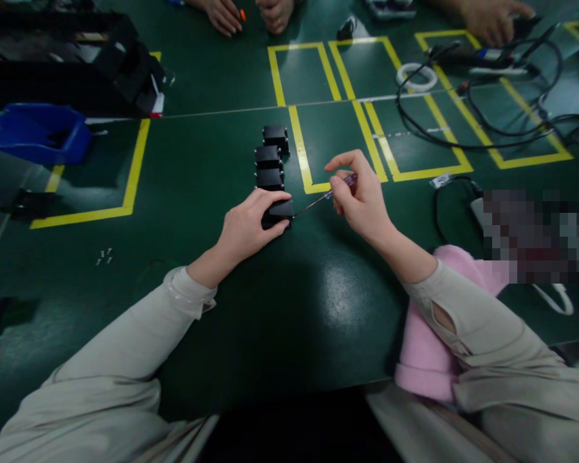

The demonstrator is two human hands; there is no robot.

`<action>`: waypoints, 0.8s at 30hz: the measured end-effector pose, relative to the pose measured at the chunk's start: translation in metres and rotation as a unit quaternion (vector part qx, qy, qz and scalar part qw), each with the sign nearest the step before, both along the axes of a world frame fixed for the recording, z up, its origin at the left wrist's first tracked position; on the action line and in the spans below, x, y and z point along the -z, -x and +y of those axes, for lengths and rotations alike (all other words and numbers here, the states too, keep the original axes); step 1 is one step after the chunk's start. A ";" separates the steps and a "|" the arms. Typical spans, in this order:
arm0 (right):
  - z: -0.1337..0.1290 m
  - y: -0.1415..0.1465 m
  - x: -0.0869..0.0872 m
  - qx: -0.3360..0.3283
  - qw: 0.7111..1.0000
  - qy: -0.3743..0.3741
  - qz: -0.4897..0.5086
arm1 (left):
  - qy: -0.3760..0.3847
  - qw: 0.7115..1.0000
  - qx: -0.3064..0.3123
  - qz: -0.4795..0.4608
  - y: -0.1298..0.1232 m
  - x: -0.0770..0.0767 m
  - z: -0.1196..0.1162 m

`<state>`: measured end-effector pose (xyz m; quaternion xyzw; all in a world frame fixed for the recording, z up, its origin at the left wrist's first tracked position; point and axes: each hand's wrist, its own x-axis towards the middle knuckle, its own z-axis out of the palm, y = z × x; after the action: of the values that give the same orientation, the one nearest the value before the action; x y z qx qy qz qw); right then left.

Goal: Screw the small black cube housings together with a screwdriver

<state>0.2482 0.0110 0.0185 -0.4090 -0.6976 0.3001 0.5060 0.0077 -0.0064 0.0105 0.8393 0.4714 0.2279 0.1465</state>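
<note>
Pale sleeves (120, 341), left hand (246, 228) grips a black block (282, 209) between thumb and fingers; right hand (364, 199) pinches a screwdriver (328, 193) (tip at the block), three more blocks (267, 155) beyond

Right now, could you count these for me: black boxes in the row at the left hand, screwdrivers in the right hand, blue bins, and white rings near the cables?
Black boxes in the row, including the held one: 4
Screwdriver: 1
Blue bin: 1
White ring: 1
Total: 7
</note>
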 end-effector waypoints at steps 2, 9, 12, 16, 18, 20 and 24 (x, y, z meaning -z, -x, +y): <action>0.001 0.000 -0.001 0.004 1.000 -0.002 -0.005 | 0.002 1.000 -0.001 0.000 0.000 0.000 0.000; 0.001 0.001 0.000 0.003 1.000 0.003 0.001 | 0.008 1.000 -0.002 0.001 0.000 -0.001 0.000; 0.001 0.000 0.002 -0.001 1.000 0.003 0.006 | 0.008 1.000 -0.003 -0.003 0.000 0.000 0.000; 0.001 0.000 0.001 0.004 1.000 0.012 0.003 | 0.007 1.000 -0.002 0.001 0.000 0.001 0.000; 0.001 0.001 -0.001 0.006 1.000 0.018 -0.001 | 0.006 1.000 -0.002 0.002 0.001 0.001 0.000; 0.001 0.001 -0.001 0.002 1.000 0.022 -0.002 | 0.007 1.000 -0.002 0.001 0.001 0.000 -0.001; 0.001 0.000 0.000 -0.006 1.000 0.015 0.006 | 0.008 1.000 -0.002 0.001 0.000 0.000 -0.001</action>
<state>0.2481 0.0116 0.0185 -0.4111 -0.6923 0.3159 0.5019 0.0077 -0.0072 0.0104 0.8372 0.4753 0.2237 0.1519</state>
